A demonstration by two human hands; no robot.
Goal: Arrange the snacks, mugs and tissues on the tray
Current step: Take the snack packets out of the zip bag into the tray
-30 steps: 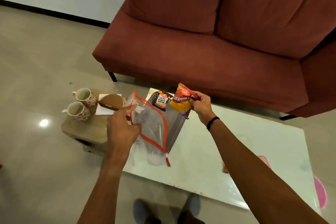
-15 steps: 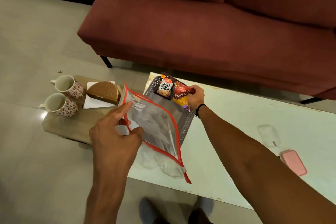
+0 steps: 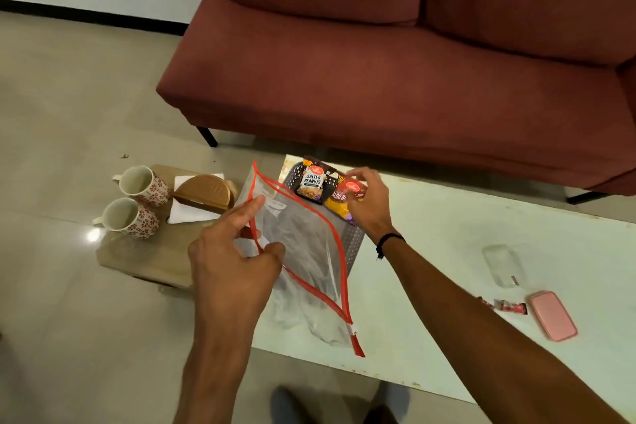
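At frame centre, our right hand (image 3: pixel 366 203) grips the yellow snack packet (image 3: pixel 339 201) over the grey tray (image 3: pixel 354 241); our left hand (image 3: pixel 230 268) pinches the zip bag (image 3: pixel 303 251). We judge the bag, overhanging the tray, may obstruct placement or topple the peanut packet (image 3: pixel 312 182).

Mugs (image 3: pixel 137 203) red-flowered; sofa (image 3: pixel 395 72) maroon; bag (image 3: pixel 303 251) red-edged

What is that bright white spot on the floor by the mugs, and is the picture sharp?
Head view: the spot looks like a ceiling light's glare on the glossy floor, beside the nearer mug. The salted peanuts packet reads clearly; the feet at the bottom edge are blurred, and the wide lens bends the sofa.
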